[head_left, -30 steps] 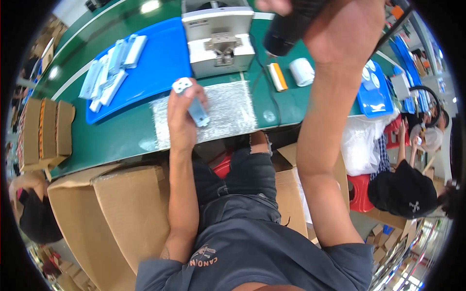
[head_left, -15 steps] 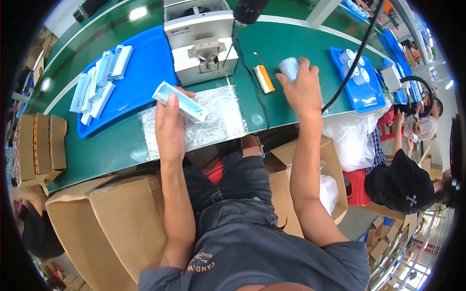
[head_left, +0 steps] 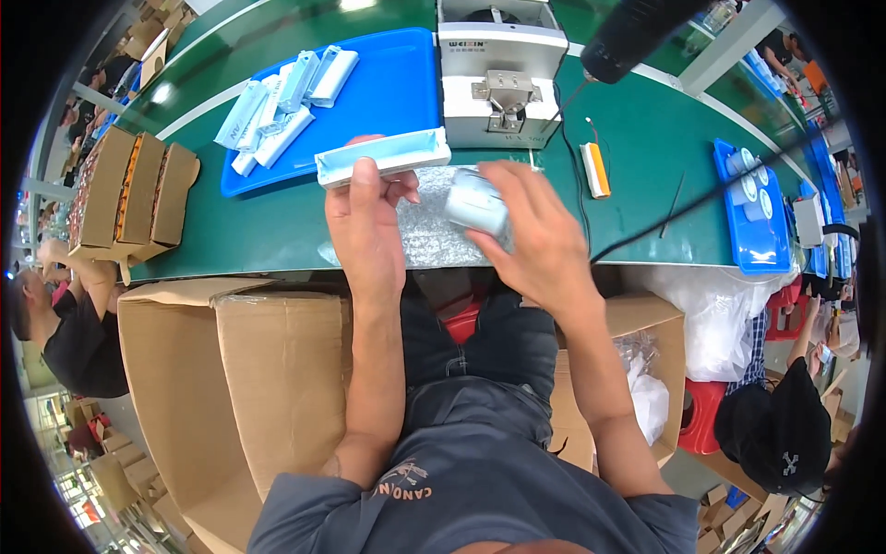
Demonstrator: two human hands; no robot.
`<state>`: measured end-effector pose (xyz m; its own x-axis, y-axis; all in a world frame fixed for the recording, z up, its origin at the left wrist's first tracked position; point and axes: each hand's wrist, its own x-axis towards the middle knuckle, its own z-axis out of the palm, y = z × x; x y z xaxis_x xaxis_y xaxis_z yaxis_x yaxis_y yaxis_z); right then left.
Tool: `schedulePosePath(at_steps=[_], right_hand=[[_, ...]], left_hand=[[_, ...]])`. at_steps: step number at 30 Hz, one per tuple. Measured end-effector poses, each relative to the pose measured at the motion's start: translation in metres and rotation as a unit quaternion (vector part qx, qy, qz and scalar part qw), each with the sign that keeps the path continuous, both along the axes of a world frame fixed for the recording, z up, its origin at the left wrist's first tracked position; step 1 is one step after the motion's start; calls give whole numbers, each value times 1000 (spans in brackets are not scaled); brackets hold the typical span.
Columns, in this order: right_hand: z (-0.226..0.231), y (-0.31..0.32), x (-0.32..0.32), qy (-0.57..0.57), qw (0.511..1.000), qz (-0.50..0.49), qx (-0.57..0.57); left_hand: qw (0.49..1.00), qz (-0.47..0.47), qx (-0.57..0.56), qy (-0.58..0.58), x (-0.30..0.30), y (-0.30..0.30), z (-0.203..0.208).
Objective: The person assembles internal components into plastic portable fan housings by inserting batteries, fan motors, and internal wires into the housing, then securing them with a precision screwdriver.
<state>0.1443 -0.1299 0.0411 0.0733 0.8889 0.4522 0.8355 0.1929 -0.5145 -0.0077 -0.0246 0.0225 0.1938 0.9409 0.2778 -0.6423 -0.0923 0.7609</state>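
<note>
My left hand (head_left: 367, 231) is closed on a long, open-sided light blue plastic housing (head_left: 383, 159), thumb on its near side, hollow side facing up. In my right hand (head_left: 544, 235) is a pale blue cylindrical part (head_left: 476, 203), gripped between thumb and fingers and slightly blurred. The cylinder is just right of and below the housing's right end, apart from it. Both hands are above a shiny, wrinkled sheet (head_left: 426, 235) on the green bench. An orange and white battery pack (head_left: 595, 171) with thin wires lies right of my right hand.
At the left, a blue tray (head_left: 392, 88) carries several similar housings (head_left: 277, 111). Behind my hands stands a grey-white machine (head_left: 503, 55); a black electric screwdriver (head_left: 628, 42) hangs beside it. A smaller blue tray (head_left: 761, 254) holds several round parts. Cardboard boxes (head_left: 277, 369) stand below the bench edge.
My right hand has brought the cylindrical part leftward, close to the housing. The housing has been turned nearly level in my left hand. The whole view has shifted, moving the bench rightward in the picture.
</note>
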Motion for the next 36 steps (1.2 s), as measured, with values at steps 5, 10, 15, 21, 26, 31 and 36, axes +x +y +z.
schedulePosePath(at_steps=[5, 10, 15, 21, 26, 31, 36], right_hand=[[15, -2, 8, 70, 996, -44, 28], [37, -13, 11, 298, 942, -108, 114], [23, -4, 27, 385, 907, -7, 169], [28, -4, 20, 572, 818, 35, 51], [21, -17, 44, 304, 952, 16, 23], [32, -16, 21, 338, 931, 112, -83], [12, -9, 29, 347, 934, 55, -54]], left_hand=[[989, 65, 72, 114, -2, -9, 9], [984, 18, 125, 127, 5, -17, 20], [969, -67, 134, 196, 11, -29, 30], [977, -48, 98, 184, -1, -20, 22], [975, -69, 93, 191, 0, -20, 29], [909, -142, 213, 330, 5, -26, 37], [890, -30, 228, 393, 17, -17, 27]])
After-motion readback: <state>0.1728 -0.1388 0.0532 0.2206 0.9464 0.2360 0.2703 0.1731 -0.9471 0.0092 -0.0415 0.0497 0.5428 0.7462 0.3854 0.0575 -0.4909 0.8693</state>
